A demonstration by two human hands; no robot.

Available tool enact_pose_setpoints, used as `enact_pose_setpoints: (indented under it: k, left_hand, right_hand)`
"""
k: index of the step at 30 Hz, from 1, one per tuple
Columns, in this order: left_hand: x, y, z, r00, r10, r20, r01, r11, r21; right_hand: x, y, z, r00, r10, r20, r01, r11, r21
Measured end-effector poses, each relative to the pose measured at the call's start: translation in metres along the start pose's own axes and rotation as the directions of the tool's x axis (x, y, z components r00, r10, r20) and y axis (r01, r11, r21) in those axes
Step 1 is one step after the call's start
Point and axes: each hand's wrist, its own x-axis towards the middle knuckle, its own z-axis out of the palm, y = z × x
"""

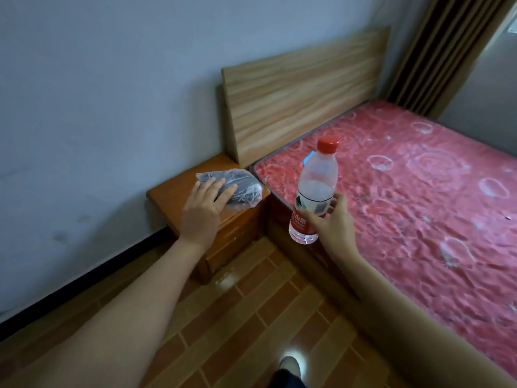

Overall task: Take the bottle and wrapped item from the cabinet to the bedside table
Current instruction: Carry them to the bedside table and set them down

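A bed with a red patterned mattress (405,191) fills the right side of the scene, its wooden headboard (302,91) against the far wall. To its left, tucked into the corner between wall and bed, stands the orange-brown bedside table (167,197), its top low and level. Over that top the left hand (201,211) grasps the wrapped item (237,186), a dark soft bundle in clear, crinkled plastic film; whether it already rests on the wood or hangs just above it I cannot tell. It looks light and yielding, and the film is probably slippery, so a broad hold from above with the fingers spread over the bundle seems safer than pinching loose wrap. The right hand (333,219) is closed around the lower half of the bottle (313,197), held upright above the near edge of the bed, just right of the table. The bottle is clear thin plastic with a red label and red cap (328,144), apparently nearly empty, so likely light, easily dented and prone to tip; holding it at the labelled waist and setting it down flat should suit it.
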Motion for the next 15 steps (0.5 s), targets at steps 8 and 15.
enact_pose_setpoints:
  k: [8,15]
  left_hand:
    - [0.043,-0.015,0.049,0.971,-0.229,0.066,0.221,0.969,0.108]
    - [0.063,-0.064,0.084,0.940,-0.326,0.101,0.309,0.939,0.151]
  right_hand:
    - [0.112,0.009,0.031,0.974,-0.036,0.225,0.038,0.999,-0.007]
    - [0.188,0.013,0.094,0.942,-0.036,0.334,0.050,0.998,-0.032]
